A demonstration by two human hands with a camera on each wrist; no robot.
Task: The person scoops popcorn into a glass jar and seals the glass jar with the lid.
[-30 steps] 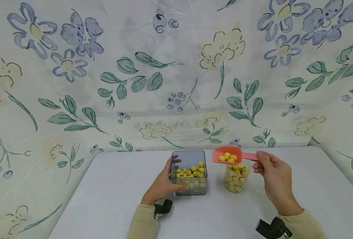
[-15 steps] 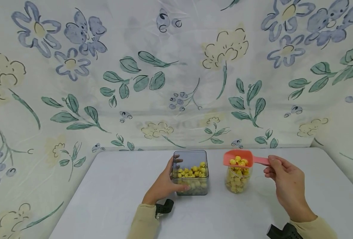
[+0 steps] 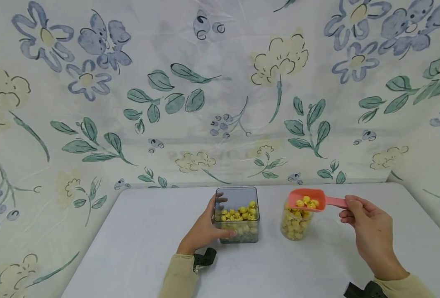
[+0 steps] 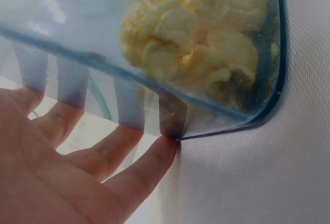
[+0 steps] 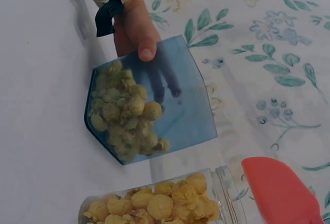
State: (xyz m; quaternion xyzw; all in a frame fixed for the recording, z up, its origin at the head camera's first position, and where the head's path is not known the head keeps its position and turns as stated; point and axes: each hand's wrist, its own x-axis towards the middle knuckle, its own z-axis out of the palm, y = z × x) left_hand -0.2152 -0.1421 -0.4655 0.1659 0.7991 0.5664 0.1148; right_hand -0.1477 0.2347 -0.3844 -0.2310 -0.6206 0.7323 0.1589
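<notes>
My left hand (image 3: 205, 231) grips a square, see-through grey-blue container (image 3: 238, 231) by its left side, thumb across the front and fingers around the back. Yellow popcorn (image 3: 242, 214) fills its lower part; the left wrist view shows the fingers (image 4: 144, 170) against its wall. In my right hand (image 3: 371, 231) the handle of a coral-red scoop (image 3: 296, 200) is pinched between thumb and fingers. Several popcorn pieces (image 3: 309, 203) lie in the scoop, which hangs over the mouth of a clear round jar (image 3: 296, 227) packed with popcorn. The right wrist view shows the scoop (image 5: 281, 190) beyond the jar's rim.
A clear round lid (image 3: 330, 230) lies on the white table (image 3: 145, 231), right of the jar. Behind the table hangs a floral cloth (image 3: 227, 161). Dark cameras (image 3: 205, 257) are strapped at both wrists.
My right hand has carried the loaded scoop to the right and slightly down, from the jar's left side to over its mouth. The left hand and the container stay in place.
</notes>
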